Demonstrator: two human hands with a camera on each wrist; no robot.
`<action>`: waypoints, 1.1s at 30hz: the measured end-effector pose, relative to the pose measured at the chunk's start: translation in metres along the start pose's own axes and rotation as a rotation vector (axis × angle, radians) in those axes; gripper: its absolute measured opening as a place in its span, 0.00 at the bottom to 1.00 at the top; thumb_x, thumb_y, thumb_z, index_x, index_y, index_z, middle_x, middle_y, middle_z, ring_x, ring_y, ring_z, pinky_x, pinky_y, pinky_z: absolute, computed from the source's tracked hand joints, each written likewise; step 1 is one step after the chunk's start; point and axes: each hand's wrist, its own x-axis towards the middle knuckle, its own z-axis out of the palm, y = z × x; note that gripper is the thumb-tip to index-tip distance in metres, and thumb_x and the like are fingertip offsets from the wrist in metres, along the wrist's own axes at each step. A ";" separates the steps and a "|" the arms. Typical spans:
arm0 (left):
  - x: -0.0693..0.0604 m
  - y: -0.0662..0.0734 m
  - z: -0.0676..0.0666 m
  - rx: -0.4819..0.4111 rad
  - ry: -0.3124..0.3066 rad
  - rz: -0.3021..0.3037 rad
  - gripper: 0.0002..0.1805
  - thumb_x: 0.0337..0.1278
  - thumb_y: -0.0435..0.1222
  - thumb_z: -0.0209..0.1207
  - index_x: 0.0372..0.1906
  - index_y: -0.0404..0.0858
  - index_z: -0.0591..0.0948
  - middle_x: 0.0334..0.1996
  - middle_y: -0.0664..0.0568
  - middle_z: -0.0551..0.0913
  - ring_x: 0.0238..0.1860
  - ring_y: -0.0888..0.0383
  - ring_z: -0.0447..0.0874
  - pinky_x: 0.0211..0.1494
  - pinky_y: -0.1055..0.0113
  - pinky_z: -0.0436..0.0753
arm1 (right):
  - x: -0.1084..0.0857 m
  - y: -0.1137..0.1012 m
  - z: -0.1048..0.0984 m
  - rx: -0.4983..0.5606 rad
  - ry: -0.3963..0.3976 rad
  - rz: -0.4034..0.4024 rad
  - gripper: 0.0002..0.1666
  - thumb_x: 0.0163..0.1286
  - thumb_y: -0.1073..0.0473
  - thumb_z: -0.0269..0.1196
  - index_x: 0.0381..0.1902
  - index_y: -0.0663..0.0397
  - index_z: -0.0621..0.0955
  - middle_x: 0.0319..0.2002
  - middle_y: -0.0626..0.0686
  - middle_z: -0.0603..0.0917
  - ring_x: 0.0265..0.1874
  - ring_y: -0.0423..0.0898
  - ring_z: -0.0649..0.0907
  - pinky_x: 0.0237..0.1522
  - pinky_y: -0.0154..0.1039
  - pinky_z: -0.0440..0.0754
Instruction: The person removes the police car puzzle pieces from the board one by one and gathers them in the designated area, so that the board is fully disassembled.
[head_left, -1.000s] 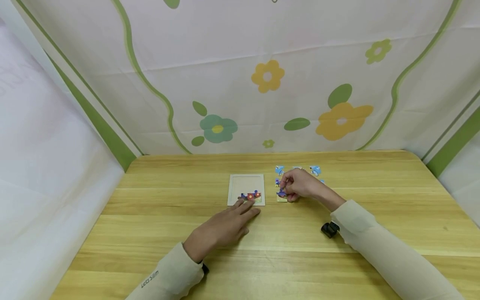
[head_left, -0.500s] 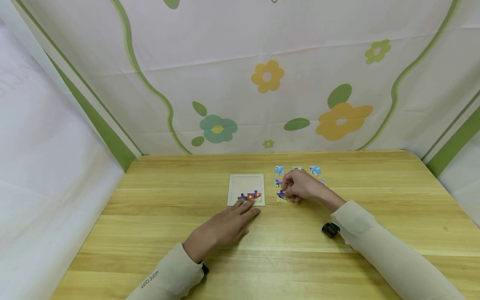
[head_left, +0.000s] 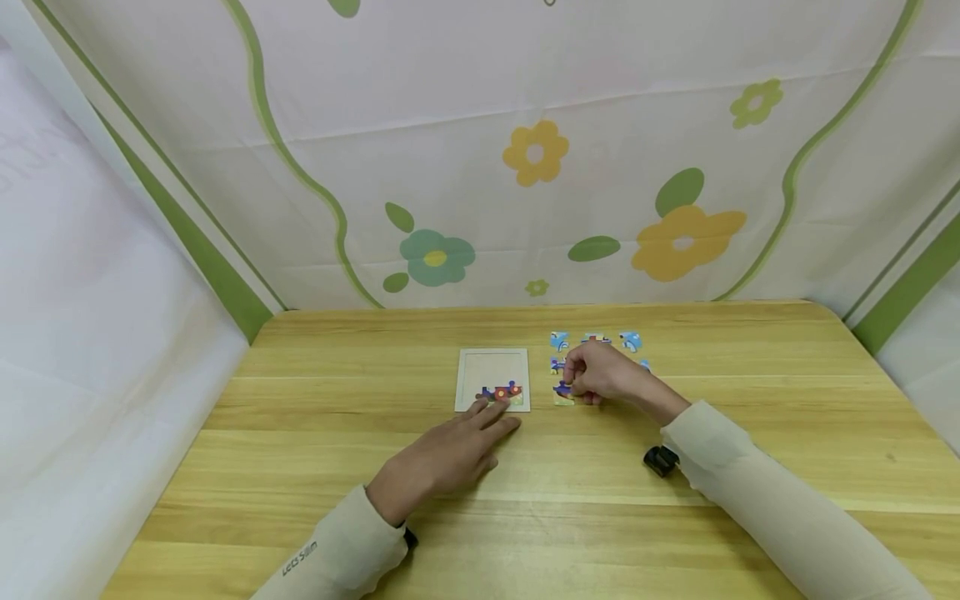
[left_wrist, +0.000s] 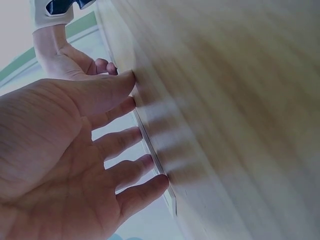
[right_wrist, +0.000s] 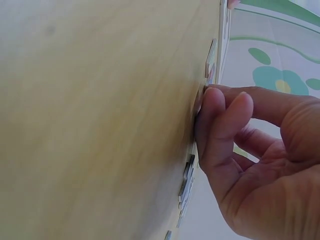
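A shallow puzzle tray [head_left: 494, 367] with a pale frame lies at mid-table. Joined puzzle pieces [head_left: 501, 392] in red and blue fill part of its lower side. My left hand [head_left: 450, 450] rests with spread fingers at the tray's near edge, fingertips touching it. Right of the tray, a purple and yellow puzzle piece [head_left: 563, 393] lies on the table. Beside it, my right hand [head_left: 606, 372] has its fingers bent down to the tabletop. In the right wrist view, the right fingertips [right_wrist: 212, 97] meet the wood next to thin pieces; whether they pinch one is hidden.
More loose pieces lie behind the right hand: a blue one [head_left: 631, 341], another blue one [head_left: 559, 340] and a purple one [head_left: 557, 365]. The wooden table [head_left: 570, 517] ends at a flowered cloth [head_left: 480, 167]. Black wrist devices [head_left: 660, 460] hang under the cuffs.
My right hand has shifted slightly right, off the purple and yellow puzzle piece, which shows more fully now. The left hand and tray have not moved.
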 end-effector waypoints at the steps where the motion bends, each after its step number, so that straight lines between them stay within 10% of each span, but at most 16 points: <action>1: 0.000 0.000 0.000 0.003 -0.002 -0.001 0.32 0.80 0.42 0.56 0.82 0.46 0.64 0.84 0.46 0.57 0.83 0.39 0.57 0.78 0.46 0.72 | 0.000 0.000 0.000 0.002 0.000 -0.002 0.05 0.68 0.78 0.62 0.34 0.68 0.81 0.20 0.56 0.82 0.14 0.44 0.79 0.19 0.35 0.80; 20: -0.003 -0.002 -0.002 0.035 0.024 -0.001 0.33 0.78 0.43 0.58 0.81 0.43 0.65 0.84 0.44 0.57 0.82 0.39 0.58 0.80 0.46 0.69 | 0.005 -0.021 -0.010 -0.071 0.071 -0.046 0.07 0.70 0.72 0.58 0.38 0.65 0.83 0.32 0.58 0.82 0.22 0.48 0.79 0.22 0.32 0.73; 33: -0.018 -0.025 -0.003 -0.034 0.024 -0.118 0.34 0.78 0.44 0.58 0.82 0.42 0.63 0.84 0.46 0.56 0.84 0.37 0.53 0.82 0.40 0.64 | 0.022 -0.035 0.010 0.022 0.030 -0.093 0.05 0.74 0.69 0.61 0.42 0.67 0.83 0.36 0.59 0.82 0.26 0.53 0.84 0.28 0.40 0.81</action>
